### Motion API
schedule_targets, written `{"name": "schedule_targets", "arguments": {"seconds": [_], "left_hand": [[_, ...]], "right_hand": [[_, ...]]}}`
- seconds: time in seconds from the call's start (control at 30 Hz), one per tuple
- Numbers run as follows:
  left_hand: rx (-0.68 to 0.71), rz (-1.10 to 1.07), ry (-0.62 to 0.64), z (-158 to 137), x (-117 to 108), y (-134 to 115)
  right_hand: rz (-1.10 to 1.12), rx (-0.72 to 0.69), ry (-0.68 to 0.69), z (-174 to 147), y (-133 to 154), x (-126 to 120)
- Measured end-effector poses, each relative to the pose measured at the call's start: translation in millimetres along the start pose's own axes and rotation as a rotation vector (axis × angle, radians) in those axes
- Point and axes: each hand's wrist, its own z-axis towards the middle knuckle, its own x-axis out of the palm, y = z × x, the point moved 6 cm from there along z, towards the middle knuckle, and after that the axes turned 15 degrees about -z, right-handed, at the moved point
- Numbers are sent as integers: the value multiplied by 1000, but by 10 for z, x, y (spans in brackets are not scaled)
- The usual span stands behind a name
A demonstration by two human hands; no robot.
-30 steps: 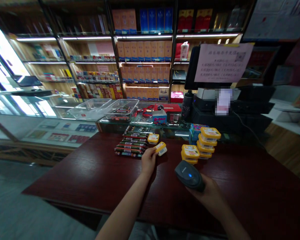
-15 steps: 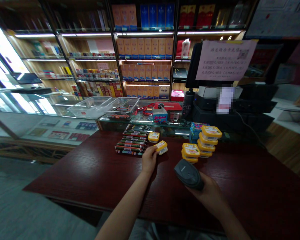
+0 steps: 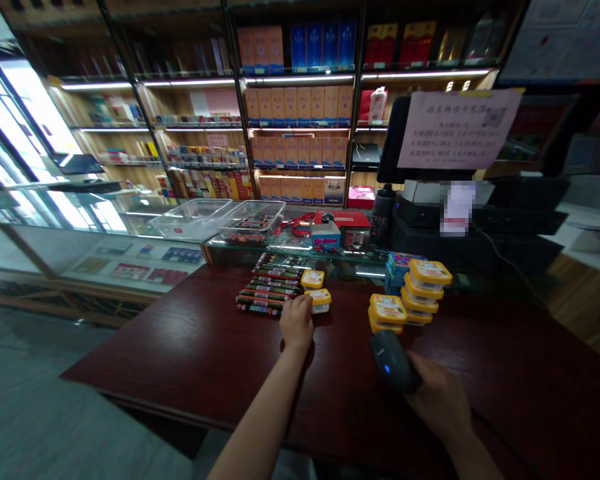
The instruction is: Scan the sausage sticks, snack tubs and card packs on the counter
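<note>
At the left edge of a small yellow-lidded tub [image 3: 320, 301] is my left hand [image 3: 297, 325], with its fingers closed on that side. The tub rests level on the table, just in front of another yellow-lidded tub [image 3: 313, 279]. Several dark slim wrapped sticks [image 3: 270, 287] lie in a row to the left, close to my fingers. My right hand [image 3: 440, 397] is wrapped round a dark barcode scanner [image 3: 394, 361], which shows a small blue light. Beyond the scanner stand a low stack of yellow-lidded tubs [image 3: 387, 312] and a taller stack [image 3: 427, 287].
A dark red table [image 3: 205, 360] meets a glass counter [image 3: 125, 220] bearing clear plastic bins [image 3: 255, 217]. A small blue and pink box [image 3: 326, 237] stands behind the tubs. At the right is a monitor with a paper sign [image 3: 457, 130]. Shelves of boxes [image 3: 300, 105] line the back.
My left hand has set the tub down level from a tilt, closer to the other tub. The scanner has turned in my right hand, and its blue light now shows. The view has shifted slightly.
</note>
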Motion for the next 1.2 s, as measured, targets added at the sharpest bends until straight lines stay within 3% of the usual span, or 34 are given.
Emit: {"name": "schedule_targets", "arguments": {"seconds": [0.17, 0.5, 0.8, 1.2], "left_hand": [[-67, 170, 4, 15, -103, -76], [108, -5, 50, -35, 2, -184], [0, -24, 4, 22, 108, 13], [-37, 22, -33, 66, 65, 9]], "right_hand": [[-24, -30, -16, -51, 34, 33], [-29, -9, 56, -90, 4, 105], [-48, -37, 52, -103, 8, 134], [-47, -18, 81, -67, 39, 91]]}}
